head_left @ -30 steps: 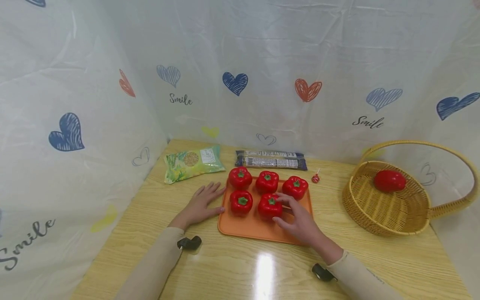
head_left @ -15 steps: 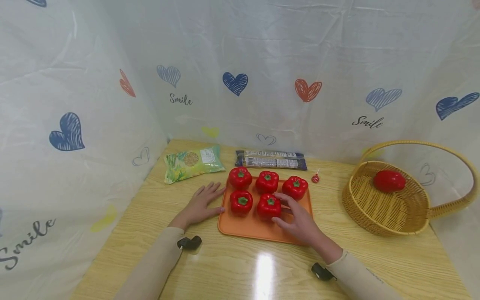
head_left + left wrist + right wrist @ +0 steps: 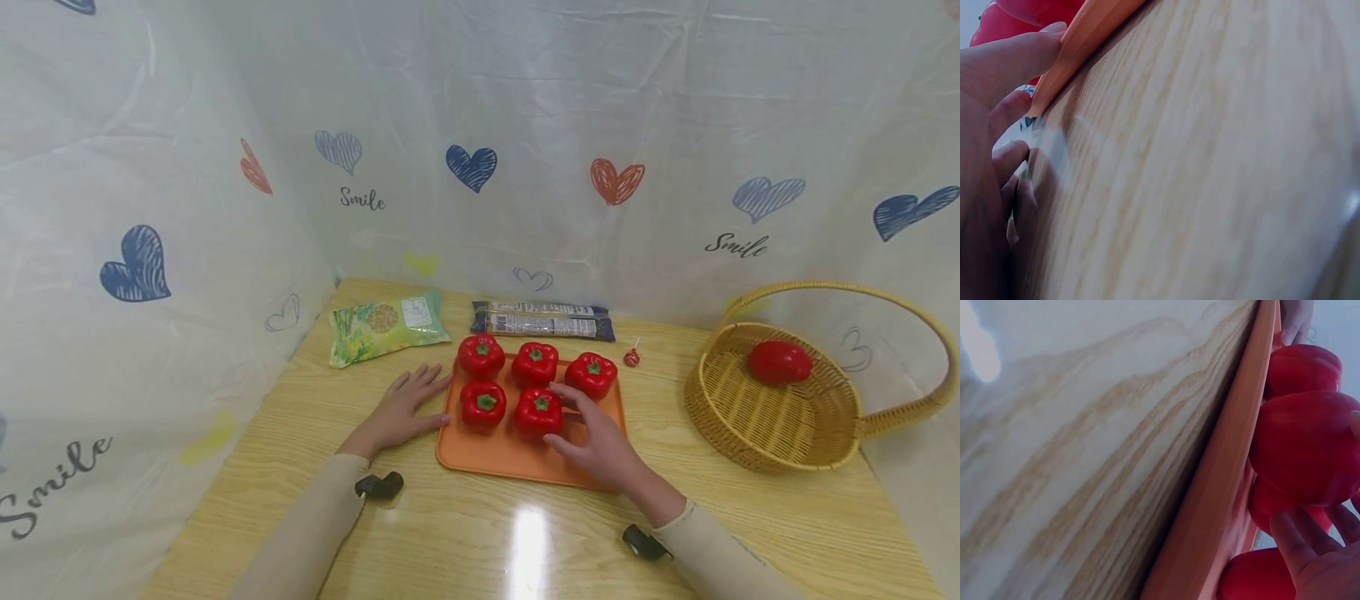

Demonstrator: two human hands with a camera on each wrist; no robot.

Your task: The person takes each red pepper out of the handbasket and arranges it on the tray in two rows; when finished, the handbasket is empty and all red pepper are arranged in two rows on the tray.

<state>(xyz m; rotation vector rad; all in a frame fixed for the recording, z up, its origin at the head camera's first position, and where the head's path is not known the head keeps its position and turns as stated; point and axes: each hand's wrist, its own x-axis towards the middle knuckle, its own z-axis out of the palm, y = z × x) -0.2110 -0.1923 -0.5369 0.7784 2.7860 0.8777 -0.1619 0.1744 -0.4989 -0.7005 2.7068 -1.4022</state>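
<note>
Five glossy red bell peppers with green stems sit on an orange tray [image 3: 487,458] in two rows. My right hand [image 3: 600,442] is at the right side of the front middle bell pepper [image 3: 537,414], thumb toward its front and index finger toward its back. In the right wrist view those fingers [image 3: 1297,544] spread loosely beside that pepper, with a thumb tip showing at the frame's right edge. My left hand [image 3: 405,408] lies with spread fingers at the tray's left edge; in the left wrist view its thumb [image 3: 1029,56] touches the tray rim.
A wicker basket [image 3: 765,417] with a tall handle stands at the right, one red pepper [image 3: 780,362] inside. Behind the tray lie a green and yellow packet [image 3: 386,327], a dark long packet [image 3: 543,321] and a small red lollipop [image 3: 632,357]. A white curtain encloses the table.
The front middle bell pepper has shifted very slightly left, and my right fingertips with it. My left hand and the tray stay where they were.
</note>
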